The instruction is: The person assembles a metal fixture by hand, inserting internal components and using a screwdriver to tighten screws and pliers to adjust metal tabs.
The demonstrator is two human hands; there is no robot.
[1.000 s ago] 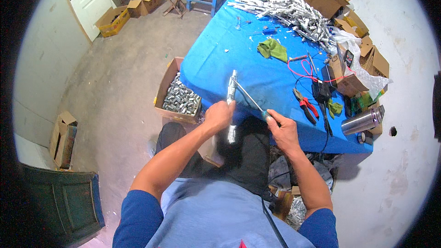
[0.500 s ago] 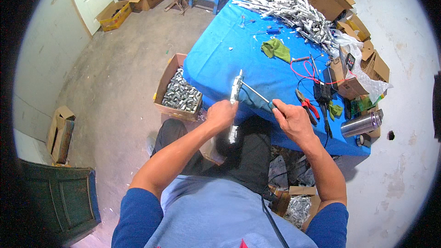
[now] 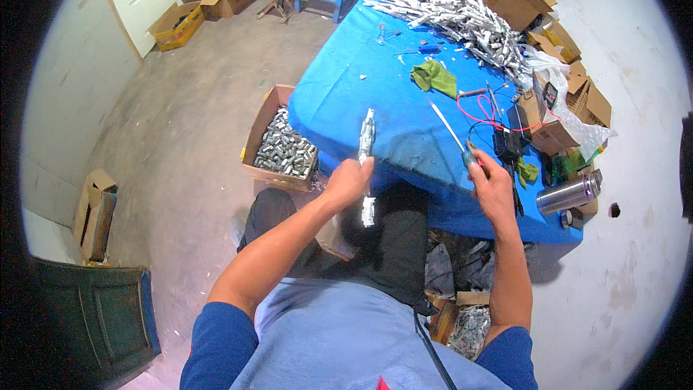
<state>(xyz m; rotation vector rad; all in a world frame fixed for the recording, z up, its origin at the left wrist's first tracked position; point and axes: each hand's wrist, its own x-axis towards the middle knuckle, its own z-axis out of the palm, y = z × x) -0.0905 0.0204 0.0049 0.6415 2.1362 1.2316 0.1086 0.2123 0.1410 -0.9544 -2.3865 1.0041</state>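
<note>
The table covering is smooth blue sheet material, lightly creased and draped over the near edge; a pile of slender strips, silvery-white and ragged in outline, lies at its far part; a green cloth, soft and crumpled, lies nearer; at the right side stand clear bubble wrap, finely dimpled, and a cylindrical flask of brushed metal, lying tilted; to the left of the table, a cardboard box with straight walls contains short metallic cylinders, heaped loosely.

The left hand is closed in a fist around the middle of a slim piece; the right hand is curled, fingers closed around the handle of a thin-shafted tool; the straight, pale shaft points up and leftward, its tip apart from the piece.

The slim piece stands out at both ends of the left fist, before the near table edge and above the dark-clothed lap; its visible surface is silvery-white, glossy and uneven; the gripped section is hidden.
</note>
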